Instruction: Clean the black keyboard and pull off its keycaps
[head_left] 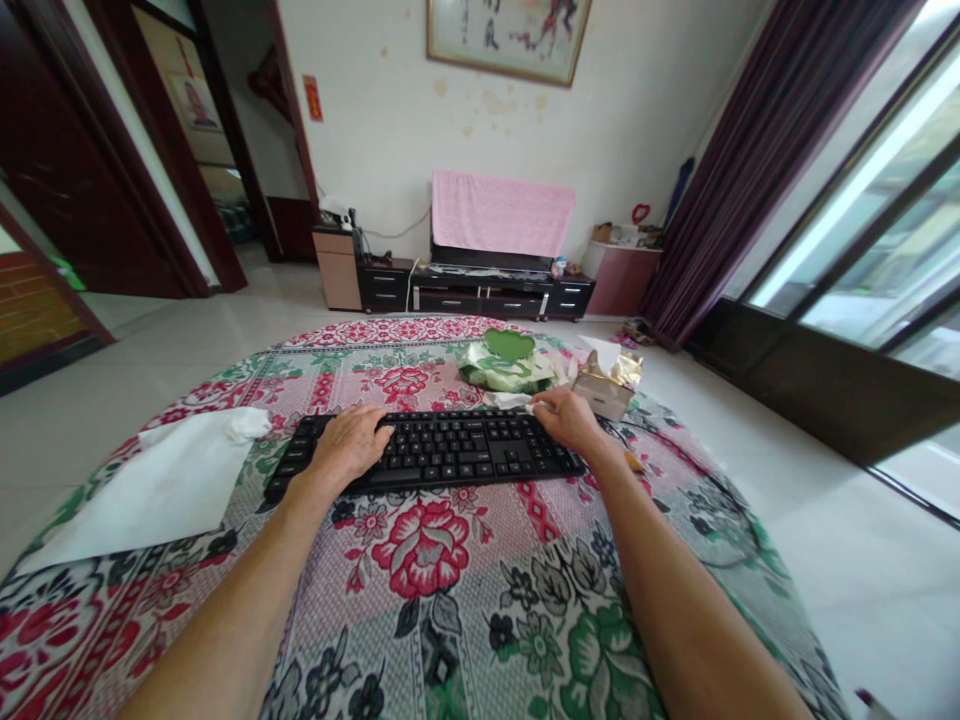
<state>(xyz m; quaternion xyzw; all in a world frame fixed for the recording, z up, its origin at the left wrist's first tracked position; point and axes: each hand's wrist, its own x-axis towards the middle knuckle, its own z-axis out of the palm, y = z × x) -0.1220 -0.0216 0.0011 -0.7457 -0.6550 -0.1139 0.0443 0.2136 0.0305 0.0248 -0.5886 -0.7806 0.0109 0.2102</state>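
A black keyboard (450, 448) lies across the flowered tablecloth (480, 560). My left hand (352, 440) grips its left part, thumb over the keys and fingers bent toward the far edge. At the keyboard's far right, my right hand (566, 415) is closed, fingertips pinched on a bit of white tissue (532, 407). Another white tissue (507, 399) lies just behind the far edge. The undersides of both hands are hidden.
A green-and-white wipes pack (502, 362) and a tissue box (604, 390) stand beyond the keyboard. A white cloth (165, 490), with a crumpled tissue (247, 425) on it, lies left. A black cable (697, 465) runs along the right side.
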